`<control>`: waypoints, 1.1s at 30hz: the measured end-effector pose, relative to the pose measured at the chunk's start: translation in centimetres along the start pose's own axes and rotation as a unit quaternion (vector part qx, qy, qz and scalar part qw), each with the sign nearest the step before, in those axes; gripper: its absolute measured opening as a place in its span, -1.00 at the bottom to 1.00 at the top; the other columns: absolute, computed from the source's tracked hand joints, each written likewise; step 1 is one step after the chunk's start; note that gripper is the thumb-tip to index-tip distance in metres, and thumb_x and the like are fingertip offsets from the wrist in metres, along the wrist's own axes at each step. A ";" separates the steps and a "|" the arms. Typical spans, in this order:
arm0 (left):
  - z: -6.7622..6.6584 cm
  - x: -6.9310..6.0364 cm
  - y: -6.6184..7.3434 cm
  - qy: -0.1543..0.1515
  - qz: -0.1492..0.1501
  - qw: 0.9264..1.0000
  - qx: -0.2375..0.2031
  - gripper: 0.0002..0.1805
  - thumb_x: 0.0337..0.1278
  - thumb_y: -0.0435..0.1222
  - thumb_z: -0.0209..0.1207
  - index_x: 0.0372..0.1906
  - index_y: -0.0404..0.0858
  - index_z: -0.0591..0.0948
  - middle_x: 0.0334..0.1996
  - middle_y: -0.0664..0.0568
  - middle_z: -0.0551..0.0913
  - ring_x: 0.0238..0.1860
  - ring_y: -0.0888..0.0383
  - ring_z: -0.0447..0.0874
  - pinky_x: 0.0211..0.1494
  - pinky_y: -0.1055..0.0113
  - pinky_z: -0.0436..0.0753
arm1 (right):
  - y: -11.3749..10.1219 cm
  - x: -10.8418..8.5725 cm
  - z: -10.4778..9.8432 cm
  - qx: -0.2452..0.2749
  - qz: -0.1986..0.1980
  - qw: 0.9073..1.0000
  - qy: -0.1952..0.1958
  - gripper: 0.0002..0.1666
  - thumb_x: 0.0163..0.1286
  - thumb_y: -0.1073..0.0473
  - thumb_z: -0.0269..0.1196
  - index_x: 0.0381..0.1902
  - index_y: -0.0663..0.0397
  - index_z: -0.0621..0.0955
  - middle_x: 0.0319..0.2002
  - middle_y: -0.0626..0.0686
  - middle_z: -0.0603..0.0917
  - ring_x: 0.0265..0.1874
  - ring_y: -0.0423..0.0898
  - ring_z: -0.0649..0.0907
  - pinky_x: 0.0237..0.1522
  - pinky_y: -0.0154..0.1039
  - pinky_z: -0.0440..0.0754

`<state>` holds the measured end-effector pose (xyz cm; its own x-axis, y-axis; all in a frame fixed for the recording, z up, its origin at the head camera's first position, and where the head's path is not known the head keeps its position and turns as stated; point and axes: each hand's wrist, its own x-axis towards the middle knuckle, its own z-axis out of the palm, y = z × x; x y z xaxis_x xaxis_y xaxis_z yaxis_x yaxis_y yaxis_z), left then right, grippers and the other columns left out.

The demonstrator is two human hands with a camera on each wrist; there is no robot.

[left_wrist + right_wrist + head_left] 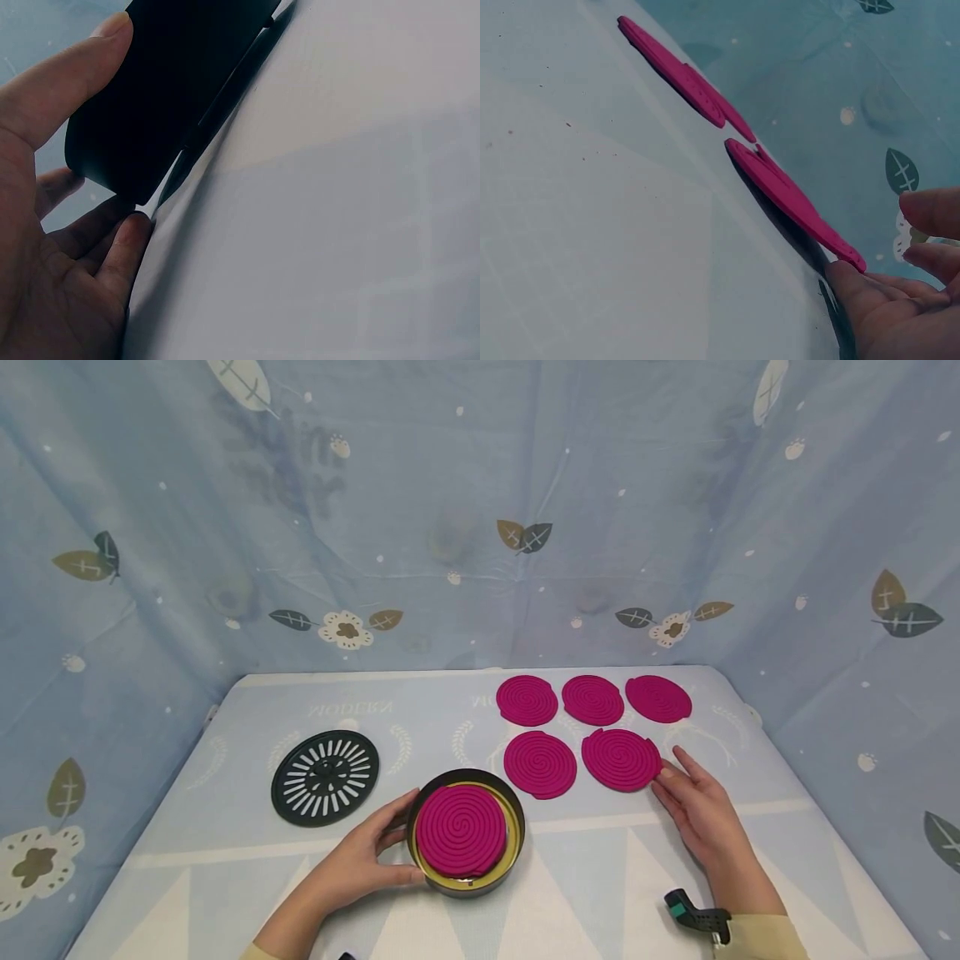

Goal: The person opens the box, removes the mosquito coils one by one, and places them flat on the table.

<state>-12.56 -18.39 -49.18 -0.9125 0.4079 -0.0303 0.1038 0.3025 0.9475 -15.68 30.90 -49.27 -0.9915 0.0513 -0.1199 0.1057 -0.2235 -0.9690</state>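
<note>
A round black tin with a yellow inside (516,852) stands near the front middle, a magenta mosquito coil (461,831) lying in it. My left hand (360,864) holds the tin's left side, thumb at the near side and fingers behind; the dark wall of the tin (165,82) fills the space between them in the left wrist view. With thumb and fingers my right hand (701,814) pinches the right edge of another mosquito coil (621,760). In the right wrist view this coil (791,196) slants up from the table, a shadow under it.
More magenta coils lie flat behind and beside the held one: a back row of three (527,700) (592,699) (658,698) and one in front (540,765). A black slotted lid (326,778) lies at the left. Patterned cloth (450,527) walls the table's back and sides.
</note>
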 end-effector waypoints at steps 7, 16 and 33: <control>0.0 0.0 0.1 0.001 -0.001 1.000 0.004 0.25 -0.38 -0.10 0.63 0.55 -0.07 0.18 0.40 0.09 0.34 0.40 0.14 0.29 0.41 0.38 0.40 | -0.3 -0.3 -0.2 0.008 0.009 1.000 0.006 -0.04 0.50 0.14 0.18 0.61 -0.15 -0.12 0.52 0.35 -0.06 0.25 -0.27 0.48 0.28 -0.30 0.43; 0.0 0.1 -0.1 -0.001 0.009 1.000 0.003 0.26 -0.38 -0.08 0.63 0.55 -0.08 0.17 0.40 0.08 0.34 0.40 0.13 0.29 0.40 0.37 0.41 | -0.3 -0.2 -0.3 0.003 0.016 1.000 0.022 -0.05 0.49 0.10 0.19 0.61 -0.21 -0.08 0.55 0.29 -0.08 0.41 -0.13 0.32 0.28 -0.33 0.42; 0.0 0.1 -0.2 0.004 -0.002 1.000 0.004 0.26 -0.40 -0.09 0.63 0.54 -0.06 0.19 0.39 0.09 0.35 0.39 0.13 0.31 0.40 0.38 0.41 | 0.0 -0.3 -0.6 -0.005 0.007 1.000 0.025 -0.07 0.48 0.08 0.20 0.61 -0.20 -0.04 0.53 0.28 -0.01 0.36 -0.18 0.39 0.26 -0.34 0.44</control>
<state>-12.64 -18.42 -49.40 -0.9160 0.4000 -0.0307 0.1041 0.3108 0.9448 -15.38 31.47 -49.33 -0.9848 0.0976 -0.1437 0.1203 -0.2140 -0.9694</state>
